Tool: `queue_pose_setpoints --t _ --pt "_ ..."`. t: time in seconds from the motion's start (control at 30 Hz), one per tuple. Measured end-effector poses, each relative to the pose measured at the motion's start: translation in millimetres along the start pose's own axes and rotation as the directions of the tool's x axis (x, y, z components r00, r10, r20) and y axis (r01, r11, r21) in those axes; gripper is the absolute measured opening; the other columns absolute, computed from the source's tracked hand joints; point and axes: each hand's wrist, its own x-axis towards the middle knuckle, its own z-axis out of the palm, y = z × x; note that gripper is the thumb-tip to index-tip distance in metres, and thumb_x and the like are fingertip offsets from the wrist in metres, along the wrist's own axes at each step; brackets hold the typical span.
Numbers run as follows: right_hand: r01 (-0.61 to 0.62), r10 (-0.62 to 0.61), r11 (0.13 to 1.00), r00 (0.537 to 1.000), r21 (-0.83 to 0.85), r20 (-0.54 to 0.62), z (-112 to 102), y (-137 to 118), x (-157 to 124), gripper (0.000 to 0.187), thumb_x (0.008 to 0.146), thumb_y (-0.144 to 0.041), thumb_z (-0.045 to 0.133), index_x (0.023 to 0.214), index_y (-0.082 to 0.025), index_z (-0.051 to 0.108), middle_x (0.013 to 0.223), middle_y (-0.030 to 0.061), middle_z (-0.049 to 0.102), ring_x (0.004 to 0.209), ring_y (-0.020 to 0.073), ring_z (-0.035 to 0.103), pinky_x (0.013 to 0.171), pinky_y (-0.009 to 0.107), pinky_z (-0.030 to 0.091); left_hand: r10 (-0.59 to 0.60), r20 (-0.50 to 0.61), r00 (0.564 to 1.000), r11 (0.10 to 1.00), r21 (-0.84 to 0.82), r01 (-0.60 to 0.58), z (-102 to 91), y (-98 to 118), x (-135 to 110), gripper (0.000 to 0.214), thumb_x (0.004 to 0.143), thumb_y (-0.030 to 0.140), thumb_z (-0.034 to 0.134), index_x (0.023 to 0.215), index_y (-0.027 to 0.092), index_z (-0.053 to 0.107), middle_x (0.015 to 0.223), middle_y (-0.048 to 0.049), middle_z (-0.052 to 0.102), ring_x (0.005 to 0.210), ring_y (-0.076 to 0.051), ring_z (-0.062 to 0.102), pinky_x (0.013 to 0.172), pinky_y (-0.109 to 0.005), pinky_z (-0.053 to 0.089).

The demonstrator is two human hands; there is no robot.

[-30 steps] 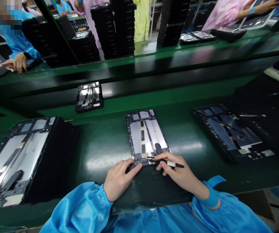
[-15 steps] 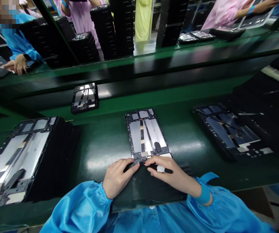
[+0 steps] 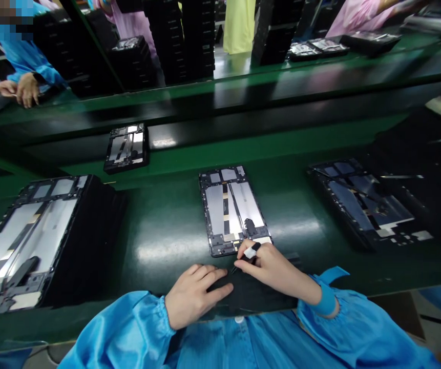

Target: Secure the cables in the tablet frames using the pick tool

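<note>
In front of me lies an opened tablet frame (image 3: 216,210) with a silver inner plate and a dark flex cable down it. My right hand (image 3: 270,266) is closed on dark tweezers (image 3: 251,251) with a white wrap; their tip points down at a black mat (image 3: 251,294), just below the tablet's near edge. Resting low on this mat, my left hand (image 3: 197,294) has its fingers stretched out and holds nothing visible. Its fingertips are close to the tweezers' tip and apart from the tablet.
Stacked tablet frames (image 3: 47,225) stand at the left. A smaller stack (image 3: 128,148) sits farther back. At the right, another tablet (image 3: 358,195) lies near a metal tool (image 3: 402,177). Beyond the raised green shelf (image 3: 239,77) are tall black stacks and co-workers.
My left hand has moved off the tablet's near edge towards me, its fingers opening out. The tweezers in my right hand have swung from the tablet's edge down to the mat.
</note>
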Motion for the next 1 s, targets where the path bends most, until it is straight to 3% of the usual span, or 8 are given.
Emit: queue_pose_setpoints --t 0.1,0.33,0.5,0.6,0.77,1.0 --pt "0.034 -0.034 0.994 0.999 -0.101 0.0 -1.5 -6.0 4.9 0.008 0.086 -0.025 0.065 0.08 -0.021 0.061 0.064 -0.0021 0.065 0.059 0.0177 0.063 0.054 0.025 0.044 -0.008 0.0 1.0 1.0 0.006 0.008 0.6 -0.1 -0.5 0.029 0.095 0.019 0.052 0.122 0.025 0.062 0.121 -0.0076 0.062 0.102 -0.02 0.056 0.08 -0.032 0.044" --pt "0.026 -0.025 0.999 0.999 -0.045 0.024 6.5 -0.8 3.5 0.012 0.088 -0.026 0.063 0.078 -0.02 0.062 0.066 -0.0006 0.065 0.061 0.0178 0.063 0.056 0.027 0.046 -0.015 -0.009 1.0 1.0 -0.004 0.015 1.1 0.6 0.6 0.029 0.095 0.018 0.05 0.121 0.025 0.062 0.12 -0.0079 0.062 0.101 -0.02 0.057 0.078 -0.031 0.045" --pt "-0.014 0.026 0.942 0.999 0.335 -0.031 -2.2 5.0 1.7 0.019 0.09 -0.035 0.059 0.079 -0.02 0.058 0.072 0.0004 0.064 0.066 0.0168 0.068 0.056 0.026 0.055 -0.022 -0.019 1.0 0.999 -0.034 0.021 -0.7 1.1 1.2 0.029 0.096 0.016 0.049 0.12 0.024 0.063 0.12 -0.0083 0.064 0.1 -0.021 0.057 0.077 -0.032 0.046" --pt "-0.028 0.066 0.907 0.995 0.421 -0.076 -16.1 -3.2 15.6 0.025 0.087 -0.041 0.062 0.078 -0.02 0.054 0.07 0.0002 0.064 0.064 0.0164 0.069 0.054 0.025 0.056 -0.041 -0.08 0.996 0.998 -0.052 0.037 -5.5 -4.9 5.5 0.026 0.096 0.016 0.049 0.118 0.021 0.063 0.115 -0.0085 0.065 0.097 -0.02 0.059 0.076 -0.031 0.047" --pt "-0.157 0.147 0.902 0.988 0.403 0.058 -25.2 -15.5 51.6 0.031 0.08 -0.045 0.068 0.078 -0.02 0.05 0.057 -0.002 0.063 0.059 0.0192 0.071 0.045 0.023 0.053 -0.117 -0.233 0.965 0.993 -0.017 0.116 -10.1 -23.7 16.2 0.016 0.095 0.016 0.055 0.109 0.017 0.064 0.105 -0.0067 0.068 0.092 -0.017 0.061 0.078 -0.029 0.049" --pt "-0.193 0.16 0.915 0.98 0.354 0.12 -20.5 -14.7 65.1 0.034 0.078 -0.047 0.07 0.077 -0.02 0.051 0.056 -0.0002 0.066 0.052 0.0172 0.069 0.042 0.022 0.052 -0.135 -0.259 0.956 0.99 0.002 0.141 -0.8 -30.3 13.0 0.015 0.094 0.015 0.058 0.107 0.016 0.063 0.104 -0.005 0.07 0.094 -0.017 0.06 0.081 -0.029 0.048"
